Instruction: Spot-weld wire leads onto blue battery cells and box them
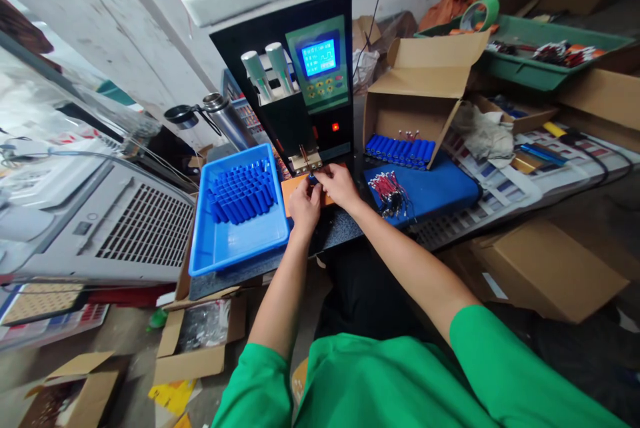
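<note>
Both hands meet at the front of a black machine [280,128] with a lit screen [320,58], just under its two thin metal pins [304,153]. My left hand [305,203] and my right hand [337,185] have their fingers closed around a small blue cell [313,179], mostly hidden by the fingers. An orange block [289,189] lies beneath the hands. Left of them, a blue tray [240,241] holds several upright blue cells [243,191]. Red, white and black wire leads [390,195] lie in a bunch to the right.
An open cardboard box [425,78] holding blue cells stands on the right, behind a blue surface [440,195]. A steel flask [227,120] is behind the tray. At the back right, a green tray [530,71] holds wires and tape. More boxes lie below.
</note>
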`<action>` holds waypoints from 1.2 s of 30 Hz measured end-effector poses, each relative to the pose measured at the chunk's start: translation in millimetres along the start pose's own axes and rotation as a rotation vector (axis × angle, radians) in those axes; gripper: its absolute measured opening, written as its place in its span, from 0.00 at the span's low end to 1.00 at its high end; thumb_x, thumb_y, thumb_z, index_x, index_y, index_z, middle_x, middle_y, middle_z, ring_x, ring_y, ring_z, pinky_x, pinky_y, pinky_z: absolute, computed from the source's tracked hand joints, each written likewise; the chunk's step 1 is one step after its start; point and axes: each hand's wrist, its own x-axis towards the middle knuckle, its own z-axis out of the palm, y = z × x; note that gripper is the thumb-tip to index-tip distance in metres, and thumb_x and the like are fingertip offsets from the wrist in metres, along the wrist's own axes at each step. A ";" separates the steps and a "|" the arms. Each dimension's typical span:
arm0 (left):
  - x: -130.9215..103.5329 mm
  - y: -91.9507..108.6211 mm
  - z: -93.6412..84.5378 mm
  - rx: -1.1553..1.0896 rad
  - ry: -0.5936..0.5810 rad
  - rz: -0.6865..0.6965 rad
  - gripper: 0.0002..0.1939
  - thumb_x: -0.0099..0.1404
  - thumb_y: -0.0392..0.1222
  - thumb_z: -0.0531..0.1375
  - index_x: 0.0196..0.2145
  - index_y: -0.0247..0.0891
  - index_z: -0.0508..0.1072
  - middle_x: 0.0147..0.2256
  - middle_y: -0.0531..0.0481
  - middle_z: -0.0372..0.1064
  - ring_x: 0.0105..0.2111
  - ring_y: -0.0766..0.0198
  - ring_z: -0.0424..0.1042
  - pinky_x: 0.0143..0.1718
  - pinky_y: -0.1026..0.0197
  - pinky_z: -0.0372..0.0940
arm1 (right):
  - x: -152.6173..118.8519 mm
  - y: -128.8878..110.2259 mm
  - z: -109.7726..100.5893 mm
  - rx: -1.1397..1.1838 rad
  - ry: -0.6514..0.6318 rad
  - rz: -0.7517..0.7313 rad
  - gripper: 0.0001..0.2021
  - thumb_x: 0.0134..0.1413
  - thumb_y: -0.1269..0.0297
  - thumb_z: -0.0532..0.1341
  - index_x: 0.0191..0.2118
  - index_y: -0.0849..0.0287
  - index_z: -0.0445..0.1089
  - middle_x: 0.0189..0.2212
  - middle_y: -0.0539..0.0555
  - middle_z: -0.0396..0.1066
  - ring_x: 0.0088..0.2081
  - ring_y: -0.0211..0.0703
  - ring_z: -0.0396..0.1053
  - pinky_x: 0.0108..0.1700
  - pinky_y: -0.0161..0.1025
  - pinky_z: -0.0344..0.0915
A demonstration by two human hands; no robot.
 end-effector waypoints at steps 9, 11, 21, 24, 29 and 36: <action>0.2 -2.6 1.1 0.079 0.036 0.017 0.11 0.66 0.49 0.60 0.40 0.42 0.75 0.28 0.52 0.71 0.28 0.64 0.69 0.33 0.63 0.60 | -20.3 -10.0 -7.8 -0.262 0.059 -0.131 0.09 0.57 0.57 0.64 0.32 0.57 0.74 0.30 0.54 0.78 0.35 0.45 0.74 0.38 0.37 0.66; 0.6 -1.9 0.0 0.161 0.047 0.053 0.09 0.64 0.48 0.61 0.37 0.41 0.74 0.29 0.51 0.71 0.28 0.63 0.68 0.32 0.63 0.58 | -22.6 -15.3 -9.1 -0.361 0.062 -0.167 0.10 0.57 0.56 0.64 0.30 0.56 0.74 0.28 0.55 0.77 0.34 0.46 0.74 0.37 0.37 0.65; 5.2 0.7 -1.7 0.420 0.017 0.303 0.20 0.66 0.54 0.59 0.49 0.40 0.75 0.41 0.41 0.76 0.40 0.51 0.72 0.42 0.55 0.60 | -15.3 -15.5 -45.7 -0.470 0.159 -0.226 0.13 0.64 0.59 0.58 0.32 0.57 0.76 0.28 0.54 0.75 0.32 0.41 0.71 0.38 0.35 0.65; 4.2 0.8 -1.3 0.444 0.028 0.324 0.19 0.68 0.56 0.58 0.45 0.40 0.76 0.40 0.42 0.76 0.41 0.50 0.72 0.43 0.54 0.60 | -5.3 -10.5 -90.5 -0.613 0.290 -0.289 0.13 0.64 0.61 0.58 0.45 0.59 0.78 0.37 0.58 0.76 0.38 0.44 0.73 0.44 0.36 0.67; 4.2 2.5 0.3 0.460 0.049 0.339 0.19 0.69 0.55 0.56 0.45 0.39 0.77 0.39 0.41 0.76 0.41 0.50 0.72 0.43 0.54 0.59 | 17.7 -3.4 -168.3 -1.047 0.278 -0.225 0.21 0.68 0.64 0.54 0.62 0.63 0.69 0.50 0.66 0.72 0.47 0.52 0.73 0.50 0.41 0.66; 4.3 2.7 -0.4 0.508 0.052 0.370 0.19 0.70 0.54 0.55 0.44 0.38 0.77 0.40 0.42 0.77 0.41 0.51 0.72 0.43 0.54 0.59 | 29.4 3.1 -193.3 -1.492 0.067 -0.043 0.20 0.68 0.74 0.47 0.59 0.69 0.68 0.53 0.71 0.69 0.52 0.55 0.71 0.52 0.45 0.66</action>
